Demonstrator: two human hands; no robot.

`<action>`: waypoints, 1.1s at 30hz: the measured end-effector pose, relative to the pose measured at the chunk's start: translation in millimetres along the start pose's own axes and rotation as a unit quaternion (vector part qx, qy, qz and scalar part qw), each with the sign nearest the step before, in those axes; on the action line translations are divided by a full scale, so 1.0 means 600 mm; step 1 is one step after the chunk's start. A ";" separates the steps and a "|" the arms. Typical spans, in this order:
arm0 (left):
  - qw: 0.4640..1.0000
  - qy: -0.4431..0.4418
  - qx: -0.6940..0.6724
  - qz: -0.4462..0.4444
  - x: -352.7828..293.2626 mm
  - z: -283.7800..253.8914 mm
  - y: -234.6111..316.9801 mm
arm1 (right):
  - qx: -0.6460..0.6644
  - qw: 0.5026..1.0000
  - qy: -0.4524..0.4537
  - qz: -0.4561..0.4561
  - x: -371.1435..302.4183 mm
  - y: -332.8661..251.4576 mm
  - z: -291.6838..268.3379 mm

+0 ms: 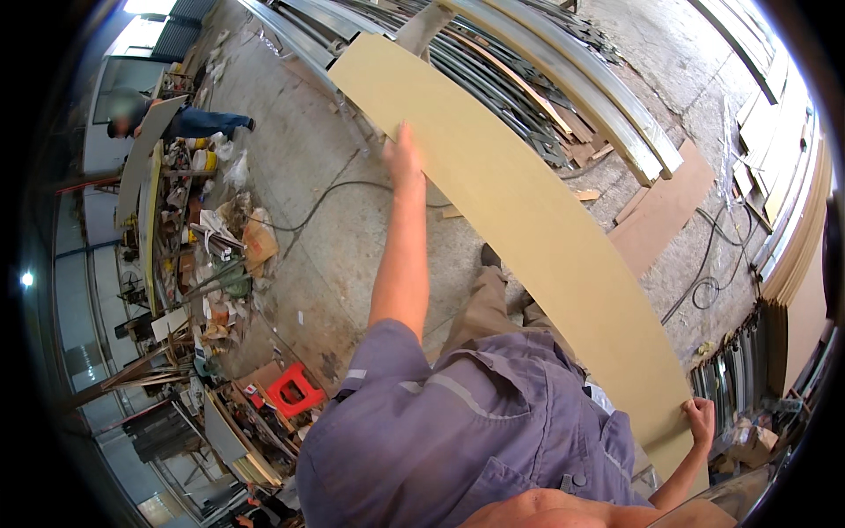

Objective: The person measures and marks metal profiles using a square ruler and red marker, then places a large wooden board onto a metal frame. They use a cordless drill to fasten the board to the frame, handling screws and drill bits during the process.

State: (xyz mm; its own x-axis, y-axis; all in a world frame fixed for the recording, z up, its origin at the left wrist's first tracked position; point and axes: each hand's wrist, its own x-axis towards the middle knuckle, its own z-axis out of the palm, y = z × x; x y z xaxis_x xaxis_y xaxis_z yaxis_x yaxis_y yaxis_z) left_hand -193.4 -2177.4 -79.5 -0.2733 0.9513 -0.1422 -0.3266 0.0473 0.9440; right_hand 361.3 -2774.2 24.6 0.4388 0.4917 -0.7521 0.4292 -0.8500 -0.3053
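Observation:
A long, flat, yellow-beige board (519, 202) stretches from the upper middle down to the lower right, crossing in front of my body. My left hand (405, 160) grips its near long edge toward the far end, arm stretched out; the fingers are partly hidden and slightly blurred. At the other end, my right hand (700, 421) is closed around the opposite long edge, its fingers curled over it. The board's far end lies close to or over metal rails; I cannot tell whether it touches them.
Long metal beams (563, 70) lie above stacked profiles (493, 79). A brown sheet (669, 207) and a black cable (704, 282) are on the concrete floor. A red stool (295, 390) stands left, by piled scrap. Another person (198, 121) carries a panel (148, 163) at far left.

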 end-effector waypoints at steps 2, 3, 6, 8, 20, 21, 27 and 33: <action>1.000 0.012 0.001 0.004 0.020 -0.003 0.003 | 0.032 0.999 -0.005 -0.001 0.020 -0.003 0.020; 1.000 0.014 0.007 0.008 0.033 -0.011 -0.003 | 0.046 0.999 -0.007 -0.002 0.033 -0.008 0.030; 0.998 0.036 0.056 -0.004 0.062 -0.040 -0.019 | 0.045 0.999 -0.019 -0.007 0.059 -0.039 0.054; 0.998 0.040 0.055 -0.012 0.068 -0.040 -0.014 | 0.039 0.999 -0.007 -0.008 0.077 -0.005 0.074; 0.928 -0.205 0.205 -0.235 -0.389 -0.023 0.008 | 0.076 0.997 -0.016 0.004 0.005 -0.043 0.104; 0.912 -0.244 0.203 -0.261 -0.419 -0.006 0.040 | 0.068 0.998 -0.004 -0.002 -0.001 -0.044 0.102; 0.905 -0.287 0.124 -0.288 -0.473 -0.007 0.017 | 0.027 0.999 0.042 -0.022 -0.038 -0.086 0.067; 0.928 -0.261 0.113 -0.241 -0.476 0.008 0.009 | 0.047 0.997 0.055 -0.031 -0.008 -0.043 0.077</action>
State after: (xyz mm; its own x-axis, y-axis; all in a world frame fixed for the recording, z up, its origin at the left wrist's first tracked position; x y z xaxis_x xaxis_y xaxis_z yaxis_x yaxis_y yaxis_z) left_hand -112.5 -2447.4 -32.2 0.3500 0.8179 -0.4567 -0.0837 0.5129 0.8544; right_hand 311.9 -2763.3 9.1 0.5002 0.5566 -0.6634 0.3850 -0.8291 -0.4054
